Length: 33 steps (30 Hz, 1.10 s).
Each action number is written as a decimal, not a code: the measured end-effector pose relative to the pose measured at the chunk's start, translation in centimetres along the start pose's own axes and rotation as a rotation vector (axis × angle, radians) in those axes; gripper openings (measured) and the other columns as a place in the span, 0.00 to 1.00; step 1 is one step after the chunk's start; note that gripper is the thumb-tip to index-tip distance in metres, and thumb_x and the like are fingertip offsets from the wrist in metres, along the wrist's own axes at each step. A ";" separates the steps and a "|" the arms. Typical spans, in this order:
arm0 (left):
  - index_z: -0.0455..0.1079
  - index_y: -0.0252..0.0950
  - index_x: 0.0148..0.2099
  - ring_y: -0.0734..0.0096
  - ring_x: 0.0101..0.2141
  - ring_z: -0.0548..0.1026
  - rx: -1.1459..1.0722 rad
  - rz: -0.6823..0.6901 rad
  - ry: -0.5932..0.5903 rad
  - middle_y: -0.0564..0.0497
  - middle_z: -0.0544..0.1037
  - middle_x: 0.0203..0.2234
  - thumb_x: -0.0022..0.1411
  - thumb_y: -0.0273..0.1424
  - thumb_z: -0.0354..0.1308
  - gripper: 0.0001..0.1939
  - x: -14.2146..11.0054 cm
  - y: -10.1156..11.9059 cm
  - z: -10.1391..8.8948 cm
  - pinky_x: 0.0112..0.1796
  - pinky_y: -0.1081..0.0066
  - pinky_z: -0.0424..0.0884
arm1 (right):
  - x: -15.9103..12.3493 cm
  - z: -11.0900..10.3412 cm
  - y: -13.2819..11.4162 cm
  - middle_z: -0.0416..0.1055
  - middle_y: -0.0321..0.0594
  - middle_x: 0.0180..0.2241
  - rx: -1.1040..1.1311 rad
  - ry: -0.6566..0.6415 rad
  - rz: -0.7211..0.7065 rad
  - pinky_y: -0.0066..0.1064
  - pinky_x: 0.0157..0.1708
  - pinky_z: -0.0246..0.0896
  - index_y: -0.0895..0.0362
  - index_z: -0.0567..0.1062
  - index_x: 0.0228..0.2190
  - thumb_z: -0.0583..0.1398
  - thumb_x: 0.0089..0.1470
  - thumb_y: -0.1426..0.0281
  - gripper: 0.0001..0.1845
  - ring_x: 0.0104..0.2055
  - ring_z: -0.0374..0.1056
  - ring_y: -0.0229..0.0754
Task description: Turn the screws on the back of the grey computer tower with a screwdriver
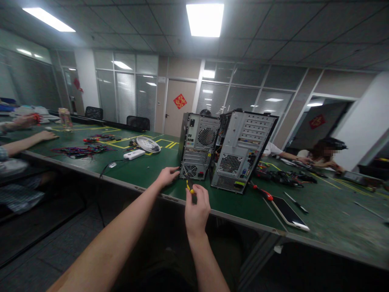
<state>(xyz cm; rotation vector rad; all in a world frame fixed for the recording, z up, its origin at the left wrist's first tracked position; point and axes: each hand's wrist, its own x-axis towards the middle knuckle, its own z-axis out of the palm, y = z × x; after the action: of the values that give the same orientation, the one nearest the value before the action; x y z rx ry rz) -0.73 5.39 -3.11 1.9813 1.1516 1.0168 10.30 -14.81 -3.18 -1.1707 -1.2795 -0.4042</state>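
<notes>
Head view, left to right. Left hand point(168, 177) over counter point(152, 162), fingers stretched toward left computer case's lower left edge, nothing seen in them; contact unclear. Screwdriver point(189, 185), yellow-black, between hands, in front of case; long axis tilts up and slightly left, tip toward lower back panel; touch can't be told. Right hand point(198, 206) nearer, just below tool, fingers pinching handle. Left computer case point(200, 156) upright, back toward person. Second case point(240, 158) just right.

- Computer tower point(198, 144): grey metal, upright, back facing you, at 12 o'clock.
- Yellow-and-black tool point(189, 187): in your right hand point(197, 206), tilted, tip toward 11 o'clock, by the tower's lower back.
</notes>
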 end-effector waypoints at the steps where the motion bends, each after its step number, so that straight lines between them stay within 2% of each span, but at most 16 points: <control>1: 0.74 0.31 0.62 0.66 0.28 0.78 0.000 0.003 0.000 0.47 0.84 0.29 0.66 0.38 0.60 0.26 0.0 0.0 0.0 0.35 0.71 0.71 | 0.0 0.0 0.0 0.75 0.48 0.43 0.001 0.002 0.000 0.36 0.46 0.71 0.58 0.78 0.44 0.58 0.68 0.69 0.09 0.46 0.74 0.45; 8: 0.74 0.31 0.62 0.67 0.28 0.77 -0.026 0.002 0.000 0.47 0.85 0.32 0.64 0.37 0.60 0.27 0.0 0.0 0.1 0.33 0.71 0.71 | -0.1 0.1 0.0 0.74 0.49 0.43 0.017 -0.030 0.020 0.36 0.45 0.72 0.58 0.78 0.44 0.60 0.67 0.68 0.09 0.44 0.74 0.45; 16: 0.74 0.31 0.62 0.67 0.28 0.77 -0.024 0.016 0.001 0.46 0.85 0.33 0.65 0.37 0.60 0.27 0.1 -0.2 0.1 0.35 0.70 0.72 | 0.1 0.1 0.1 0.77 0.50 0.49 0.005 -0.052 -0.016 0.39 0.54 0.70 0.57 0.80 0.48 0.55 0.67 0.75 0.15 0.52 0.75 0.46; 20: 0.75 0.31 0.62 0.66 0.29 0.78 -0.028 0.012 0.003 0.47 0.85 0.30 0.64 0.37 0.61 0.27 0.1 -0.1 0.1 0.36 0.70 0.72 | 0.1 0.2 0.0 0.76 0.49 0.45 0.024 -0.052 0.028 0.37 0.46 0.73 0.58 0.79 0.45 0.59 0.66 0.69 0.10 0.46 0.75 0.46; 24: 0.74 0.31 0.62 0.66 0.29 0.78 -0.036 0.002 -0.001 0.47 0.84 0.29 0.64 0.37 0.60 0.27 0.2 -0.2 0.1 0.35 0.71 0.71 | 0.1 0.2 -0.1 0.75 0.47 0.42 0.048 -0.050 0.071 0.32 0.37 0.74 0.58 0.79 0.42 0.62 0.65 0.64 0.11 0.38 0.74 0.43; 26: 0.74 0.31 0.63 0.67 0.28 0.78 -0.037 -0.004 -0.005 0.48 0.84 0.29 0.65 0.37 0.60 0.27 0.2 -0.3 0.2 0.34 0.71 0.71 | 0.1 0.2 0.0 0.75 0.48 0.43 0.045 -0.045 0.060 0.33 0.39 0.74 0.58 0.79 0.44 0.61 0.66 0.66 0.10 0.40 0.75 0.44; 30: 0.74 0.31 0.63 0.66 0.28 0.77 -0.020 0.004 -0.008 0.47 0.84 0.30 0.65 0.38 0.59 0.27 0.2 -0.3 0.1 0.34 0.71 0.71 | 0.2 0.1 0.0 0.75 0.50 0.49 0.008 -0.058 -0.004 0.39 0.52 0.71 0.57 0.79 0.47 0.55 0.67 0.74 0.13 0.51 0.73 0.46; 33: 0.74 0.31 0.63 0.66 0.29 0.78 -0.008 0.004 -0.007 0.46 0.84 0.31 0.66 0.38 0.59 0.27 0.1 -0.2 0.1 0.34 0.71 0.71 | 0.3 0.1 -0.1 0.75 0.49 0.48 0.003 -0.062 0.005 0.38 0.51 0.71 0.58 0.79 0.46 0.56 0.67 0.74 0.12 0.50 0.74 0.46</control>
<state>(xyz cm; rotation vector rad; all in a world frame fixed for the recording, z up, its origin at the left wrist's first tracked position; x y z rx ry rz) -0.71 5.53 -3.27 1.9804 1.1391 1.0138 10.27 -14.64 -2.87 -1.1915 -1.3302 -0.3652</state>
